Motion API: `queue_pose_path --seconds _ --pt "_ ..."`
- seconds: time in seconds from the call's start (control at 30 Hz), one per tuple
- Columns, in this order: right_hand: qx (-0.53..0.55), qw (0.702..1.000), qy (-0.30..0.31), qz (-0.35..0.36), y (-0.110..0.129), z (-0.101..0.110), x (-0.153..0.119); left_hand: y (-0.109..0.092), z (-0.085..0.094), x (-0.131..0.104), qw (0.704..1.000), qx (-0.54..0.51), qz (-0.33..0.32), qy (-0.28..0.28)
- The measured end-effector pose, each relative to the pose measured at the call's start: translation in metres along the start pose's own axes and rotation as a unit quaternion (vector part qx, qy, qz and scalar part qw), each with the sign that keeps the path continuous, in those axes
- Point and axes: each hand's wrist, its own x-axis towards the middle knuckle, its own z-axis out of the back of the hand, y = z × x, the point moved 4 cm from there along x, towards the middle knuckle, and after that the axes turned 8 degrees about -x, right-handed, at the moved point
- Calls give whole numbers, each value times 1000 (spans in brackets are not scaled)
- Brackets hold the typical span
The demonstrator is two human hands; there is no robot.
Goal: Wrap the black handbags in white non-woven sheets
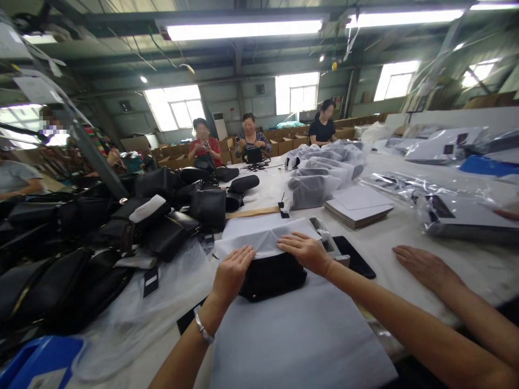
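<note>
A black bag [273,276] lies in front of me, its far part covered by white tissue paper [263,240]. My left hand [235,270] rests on the left part of the paper's near edge, fingers stretched out. On the right part of that edge lies my right hand [306,251], its fingers also extended and flat. Both hands press on the paper over the bag and grip nothing. Beneath the bag, a large white sheet [300,335] spreads toward me. A grey tray [330,240] with small items sits just beyond my right hand.
Black bags [156,183] are heaped at left. Wrapped bags [314,186] stand at the back, beside stacked white boards [359,205]. Another person's hand [425,265] rests on the table at right, near plastic-packed goods [466,216]. A blue bin [38,362] is at lower left.
</note>
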Motion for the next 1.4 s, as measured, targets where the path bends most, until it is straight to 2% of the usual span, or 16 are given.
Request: queue_pose_path --seconds 0.13,0.2,0.3,0.37,0.5,0.67,0.83,1.0,1.1,1.23,1.3,1.4 --pt "-5 998 -27 -63 27 14 -14 3 -4 1 999 -14 29 10" --pt "9 997 -19 -69 46 18 -25 7 -7 4 998 -19 55 13" --pt "34 997 52 -44 70 14 -37 12 -9 7 996 -20 83 16" --pt "33 994 100 -34 77 7 -38 14 -8 9 995 -19 93 18" --pt "-7 992 122 -35 74 -13 -29 15 -7 11 995 -14 96 25" --pt "-76 995 58 2 75 -27 -22 14 -4 11 996 -8 79 28" --pt "-87 996 9 25 85 -12 -34 1 4 3 998 -15 44 34" --pt "-58 998 18 18 97 9 -49 -28 10 -18 999 1 -34 17" --pt "-11 1000 28 -1 104 26 -53 -41 11 -31 998 12 -56 12" --pt "34 999 -32 15 108 51 -47 -47 12 -41 998 20 -65 7" --pt "18 999 -31 2 102 53 -39 -48 14 -45 997 26 -68 6" --pt "-1 999 30 -42 85 39 -27 -51 17 -48 997 31 -65 6"
